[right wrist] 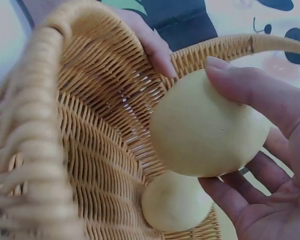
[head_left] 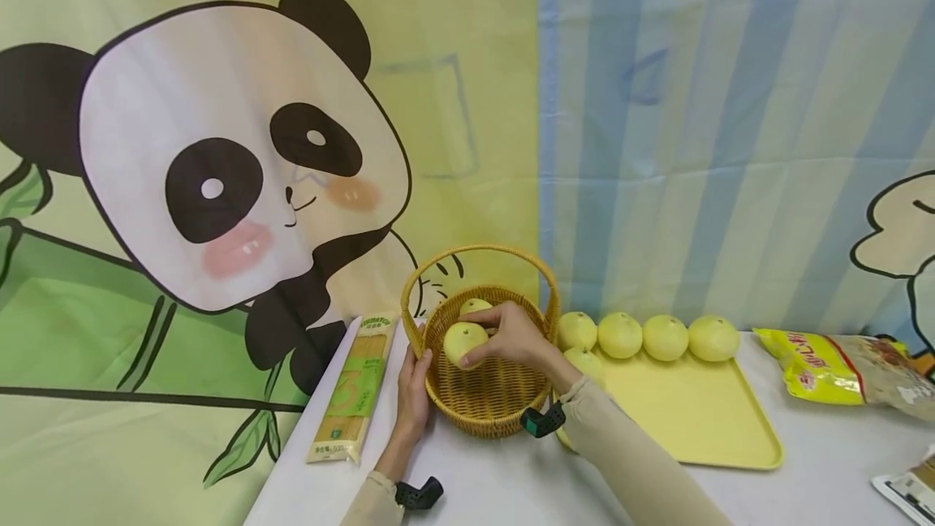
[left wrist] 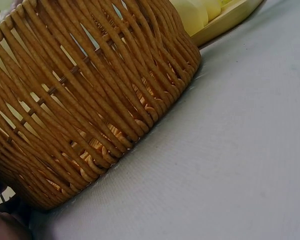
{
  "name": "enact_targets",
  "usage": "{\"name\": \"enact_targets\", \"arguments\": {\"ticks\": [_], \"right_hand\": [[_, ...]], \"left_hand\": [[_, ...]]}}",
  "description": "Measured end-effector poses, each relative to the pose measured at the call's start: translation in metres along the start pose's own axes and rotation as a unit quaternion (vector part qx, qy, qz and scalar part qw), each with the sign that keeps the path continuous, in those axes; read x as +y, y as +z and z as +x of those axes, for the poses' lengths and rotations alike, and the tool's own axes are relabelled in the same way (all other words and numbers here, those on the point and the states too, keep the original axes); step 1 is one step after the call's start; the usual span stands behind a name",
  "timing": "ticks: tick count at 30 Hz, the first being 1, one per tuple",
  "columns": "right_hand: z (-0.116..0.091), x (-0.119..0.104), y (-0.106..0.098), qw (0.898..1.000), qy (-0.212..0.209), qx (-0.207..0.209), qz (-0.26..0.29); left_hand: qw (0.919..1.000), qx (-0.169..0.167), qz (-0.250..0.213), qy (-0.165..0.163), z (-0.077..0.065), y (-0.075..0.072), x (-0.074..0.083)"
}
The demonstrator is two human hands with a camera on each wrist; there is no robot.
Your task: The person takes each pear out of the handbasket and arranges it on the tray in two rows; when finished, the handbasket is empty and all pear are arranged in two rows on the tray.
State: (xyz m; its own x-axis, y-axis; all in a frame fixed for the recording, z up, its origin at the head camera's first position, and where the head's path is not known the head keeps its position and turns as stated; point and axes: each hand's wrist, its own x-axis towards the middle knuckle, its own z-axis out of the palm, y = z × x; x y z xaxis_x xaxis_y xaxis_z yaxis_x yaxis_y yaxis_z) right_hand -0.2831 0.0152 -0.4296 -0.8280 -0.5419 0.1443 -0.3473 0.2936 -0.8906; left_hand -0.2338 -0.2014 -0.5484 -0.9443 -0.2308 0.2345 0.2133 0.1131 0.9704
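A wicker basket [head_left: 489, 396] with a tall hoop handle stands on the table. My left hand [head_left: 414, 388] grips its left rim, the thumb on the inner side. Over the basket's opening, my right hand [head_left: 514, 339] holds a round pale-yellow pear [head_left: 462, 343] between thumb and fingers. A second pear [right wrist: 175, 202] lies inside the basket, below the held one in the right wrist view. Most of the left hand is out of sight in the left wrist view, where the basket's woven side [left wrist: 90, 90] fills the upper left.
Right of the basket, a yellow tray [head_left: 694, 412] bears several more pears [head_left: 665, 338] along its back and left edges; my right forearm covers part of it. A noodle packet [head_left: 351, 396] lies left of the basket. At far right are a yellow bag [head_left: 825, 368] and another package [head_left: 913, 485].
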Motion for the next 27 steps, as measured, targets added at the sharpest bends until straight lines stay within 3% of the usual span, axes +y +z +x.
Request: {"name": "enact_targets", "arguments": {"ticks": [11,18,27], "right_hand": [[-0.045,-0.010,-0.029,0.998,-0.012,0.053,-0.010],[-0.079,-0.003,-0.057,0.995,-0.073,0.043,0.047],[-0.118,0.018,-0.098,0.991,-0.089,0.088,0.045]], "left_hand": [[1.0000,-0.002,0.001,-0.002,-0.001,0.000,0.001],[1.0000,-0.001,0.005,0.001,0.000,-0.002,0.000],[0.9999,-0.001,0.013,-0.002,-0.001,-0.001,0.002]]}}
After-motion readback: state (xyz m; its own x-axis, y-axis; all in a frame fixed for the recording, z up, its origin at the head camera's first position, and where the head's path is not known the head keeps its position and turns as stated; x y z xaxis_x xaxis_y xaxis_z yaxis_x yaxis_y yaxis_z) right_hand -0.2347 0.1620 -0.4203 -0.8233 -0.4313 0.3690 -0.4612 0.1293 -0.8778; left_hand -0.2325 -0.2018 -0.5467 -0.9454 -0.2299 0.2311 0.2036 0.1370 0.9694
